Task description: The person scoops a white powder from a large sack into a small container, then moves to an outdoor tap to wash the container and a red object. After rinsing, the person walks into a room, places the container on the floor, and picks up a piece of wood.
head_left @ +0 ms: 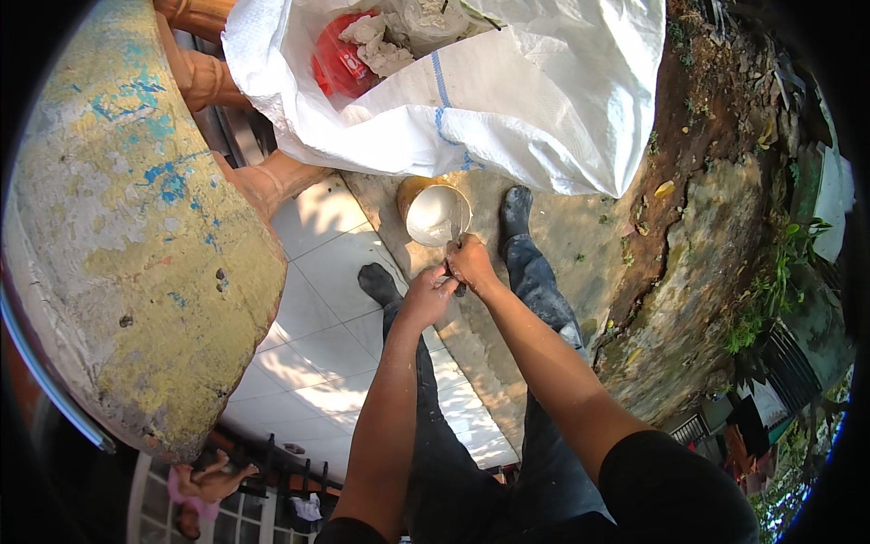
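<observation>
My right hand [471, 261] is closed around a narrow metal-bladed tool that looks like a putty knife [456, 220]. The blade points away from me, over the rim of a round tub [416, 197] with yellowish outer walls. White paste [430, 214] lies inside the tub. My left hand [426, 297] meets the right one, its bent fingers at the tool's dark handle, which is partly hidden. Whitish smears mark the fingers of both hands.
Beyond the tub, a big white woven sack [526, 100] holds crumpled paper and red plastic. A paint-stained ledge [145, 254] with orange balusters [281, 179] rises on my left. My feet straddle pale tiles [317, 304] and concrete; rough, cracked ground [675, 263] lies right.
</observation>
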Demonstrator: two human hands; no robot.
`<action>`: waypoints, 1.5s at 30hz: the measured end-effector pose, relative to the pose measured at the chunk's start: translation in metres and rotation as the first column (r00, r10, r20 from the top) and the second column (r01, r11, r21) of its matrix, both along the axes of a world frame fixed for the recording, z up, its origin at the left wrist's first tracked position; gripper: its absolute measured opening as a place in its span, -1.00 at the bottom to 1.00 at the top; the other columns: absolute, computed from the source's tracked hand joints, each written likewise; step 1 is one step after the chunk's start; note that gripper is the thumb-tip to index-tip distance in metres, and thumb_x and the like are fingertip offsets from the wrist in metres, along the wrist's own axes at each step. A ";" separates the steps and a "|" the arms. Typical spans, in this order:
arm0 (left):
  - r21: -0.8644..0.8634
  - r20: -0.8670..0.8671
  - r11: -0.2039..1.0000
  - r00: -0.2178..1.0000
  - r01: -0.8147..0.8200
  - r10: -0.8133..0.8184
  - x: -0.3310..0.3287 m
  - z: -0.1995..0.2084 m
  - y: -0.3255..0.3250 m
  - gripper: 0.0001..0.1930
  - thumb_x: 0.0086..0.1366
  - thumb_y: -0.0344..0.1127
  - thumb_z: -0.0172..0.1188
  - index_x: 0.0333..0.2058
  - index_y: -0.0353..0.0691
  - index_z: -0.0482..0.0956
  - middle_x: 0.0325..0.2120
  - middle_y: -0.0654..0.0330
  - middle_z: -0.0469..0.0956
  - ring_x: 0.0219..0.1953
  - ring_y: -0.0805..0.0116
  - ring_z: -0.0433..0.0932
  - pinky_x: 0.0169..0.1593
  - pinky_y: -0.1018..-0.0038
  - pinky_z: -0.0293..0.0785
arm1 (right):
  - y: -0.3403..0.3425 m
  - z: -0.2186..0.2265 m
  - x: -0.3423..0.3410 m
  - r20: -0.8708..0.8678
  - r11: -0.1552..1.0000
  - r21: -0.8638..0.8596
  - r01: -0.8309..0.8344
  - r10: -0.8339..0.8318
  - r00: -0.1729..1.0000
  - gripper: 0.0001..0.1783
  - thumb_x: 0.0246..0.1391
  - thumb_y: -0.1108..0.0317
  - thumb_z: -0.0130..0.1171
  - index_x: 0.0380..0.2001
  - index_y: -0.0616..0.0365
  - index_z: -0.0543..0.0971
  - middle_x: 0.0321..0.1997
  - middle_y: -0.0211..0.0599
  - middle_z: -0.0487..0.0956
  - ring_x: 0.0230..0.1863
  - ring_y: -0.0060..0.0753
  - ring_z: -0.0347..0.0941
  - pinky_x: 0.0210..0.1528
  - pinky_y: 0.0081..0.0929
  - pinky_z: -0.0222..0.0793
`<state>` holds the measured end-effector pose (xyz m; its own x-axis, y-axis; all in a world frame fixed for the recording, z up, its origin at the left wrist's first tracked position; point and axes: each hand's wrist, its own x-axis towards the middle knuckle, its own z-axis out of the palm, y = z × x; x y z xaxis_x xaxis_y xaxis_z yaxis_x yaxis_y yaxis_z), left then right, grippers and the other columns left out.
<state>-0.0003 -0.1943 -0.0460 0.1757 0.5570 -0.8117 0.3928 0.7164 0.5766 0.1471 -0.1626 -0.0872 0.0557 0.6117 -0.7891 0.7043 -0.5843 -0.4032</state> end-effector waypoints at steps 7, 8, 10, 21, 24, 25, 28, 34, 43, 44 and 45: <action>0.013 -0.428 0.939 0.851 0.342 -0.304 -0.003 -0.016 0.073 0.29 0.04 -0.13 0.56 0.51 -0.23 -0.26 0.44 -0.22 0.07 0.37 -0.19 0.32 0.33 0.08 0.38 | 0.046 -0.089 -0.030 0.228 0.998 0.068 0.000 -0.016 0.974 -0.58 0.25 0.31 -0.08 -0.09 0.38 0.65 -0.03 0.31 0.65 -0.02 0.26 0.64 0.09 -0.02 0.56; -0.040 -0.462 0.900 0.791 0.434 -0.401 0.007 -0.019 0.078 0.40 0.00 -0.10 0.59 0.52 -0.21 -0.40 0.46 -0.24 -0.01 0.39 -0.23 0.27 0.35 0.06 0.36 | 0.053 -0.106 -0.031 0.210 0.999 -0.025 -0.023 0.028 0.977 -0.58 0.28 0.31 -0.09 -0.06 0.37 0.65 0.01 0.28 0.64 0.04 0.21 0.62 0.12 -0.06 0.55; 0.086 -0.489 0.907 0.811 0.412 -0.322 0.015 -0.047 0.073 0.42 0.01 -0.07 0.58 0.52 -0.19 -0.46 0.46 -0.27 -0.04 0.42 -0.27 0.21 0.38 0.03 0.31 | 0.069 -0.130 -0.039 0.149 0.977 -0.195 -0.087 0.117 0.982 -0.57 0.33 0.31 -0.10 -0.02 0.36 0.65 0.10 0.24 0.62 0.15 0.10 0.60 0.17 -0.13 0.54; 0.406 -0.517 0.843 0.849 0.352 -0.106 0.023 -0.102 0.053 0.39 -0.13 -0.15 0.68 0.51 -0.29 -0.19 0.50 -0.21 -0.26 0.48 -0.29 0.02 0.46 0.03 0.14 | 0.065 -0.177 -0.038 0.150 0.972 -0.183 -0.150 0.178 0.972 -0.69 0.18 0.44 0.09 -0.10 0.25 0.73 0.11 0.12 0.65 0.17 -0.05 0.61 0.19 -0.14 0.53; 0.348 -0.542 0.838 0.819 0.421 -0.186 0.025 -0.095 0.058 0.40 -0.08 -0.02 0.64 0.49 -0.36 -0.24 0.48 -0.28 -0.27 0.48 -0.27 0.00 0.46 -0.02 0.06 | 0.068 -0.190 -0.037 0.153 0.953 -0.234 -0.193 0.232 0.961 -0.70 0.12 0.45 0.14 -0.14 0.25 0.74 0.03 0.06 0.69 0.08 -0.06 0.65 0.09 -0.15 0.56; 0.360 -0.534 0.837 0.827 0.412 -0.178 0.023 -0.096 0.058 0.40 -0.09 0.00 0.64 0.49 -0.36 -0.23 0.48 -0.27 -0.26 0.48 -0.27 0.00 0.46 -0.02 0.06 | 0.073 -0.192 -0.040 0.142 0.938 -0.265 -0.222 0.266 0.953 -0.71 0.09 0.44 0.15 -0.17 0.24 0.75 -0.03 0.03 0.72 0.02 -0.06 0.68 0.03 -0.15 0.58; 0.409 -0.498 0.821 0.852 0.398 -0.164 0.025 -0.095 0.059 0.39 -0.09 0.03 0.63 0.48 -0.40 -0.19 0.47 -0.29 -0.24 0.49 -0.25 0.00 0.45 -0.01 0.05 | 0.068 -0.212 -0.028 0.034 0.905 -0.333 -0.264 0.291 0.956 -0.75 0.04 0.42 0.17 -0.27 0.24 0.77 -0.22 0.02 0.74 -0.17 -0.03 0.72 -0.11 -0.15 0.59; 0.459 -0.522 0.785 0.841 0.415 -0.139 0.020 -0.100 0.057 0.31 -0.06 -0.06 0.62 0.44 -0.53 -0.13 0.46 -0.34 -0.21 0.49 -0.25 0.01 0.43 -0.03 0.06 | 0.046 -0.217 -0.035 -0.013 0.909 -0.283 -0.306 0.315 0.949 -0.75 0.04 0.40 0.17 -0.28 0.24 0.76 -0.24 0.04 0.74 -0.22 -0.03 0.72 -0.17 -0.18 0.59; 0.519 -0.484 0.769 0.870 0.374 -0.098 0.018 -0.118 0.045 -0.09 0.10 -0.21 0.45 0.27 -0.60 0.16 0.42 -0.46 -0.19 0.36 -0.52 0.09 0.38 -0.21 0.08 | 0.040 -0.209 -0.045 -0.059 0.919 -0.246 -0.310 0.305 0.951 -0.75 0.06 0.40 0.16 -0.26 0.24 0.75 -0.25 0.03 0.74 -0.24 -0.05 0.71 -0.20 -0.19 0.57; 0.533 -0.483 0.758 0.871 0.377 -0.093 0.019 -0.119 0.044 -0.10 0.11 -0.21 0.44 0.27 -0.60 0.17 0.42 -0.47 -0.18 0.36 -0.53 0.09 0.38 -0.21 0.08 | 0.040 -0.209 -0.046 -0.066 0.916 -0.245 -0.318 0.311 0.948 -0.75 0.06 0.40 0.16 -0.26 0.24 0.75 -0.25 0.03 0.74 -0.24 -0.05 0.71 -0.21 -0.19 0.57; 0.548 -0.481 0.747 0.872 0.377 -0.087 0.020 -0.121 0.043 -0.12 0.12 -0.21 0.43 0.27 -0.60 0.17 0.42 -0.48 -0.18 0.35 -0.53 0.10 0.37 -0.21 0.08 | 0.037 -0.208 -0.045 -0.074 0.913 -0.246 -0.325 0.316 0.946 -0.75 0.07 0.40 0.16 -0.26 0.24 0.75 -0.25 0.03 0.74 -0.24 -0.06 0.71 -0.21 -0.20 0.57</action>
<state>0.0196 -0.1510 -0.1667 0.1102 0.9356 -0.3354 0.7921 0.1212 0.5983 0.1023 -0.1255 -0.2951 -0.1377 0.3736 -0.9173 0.8600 -0.4144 -0.2978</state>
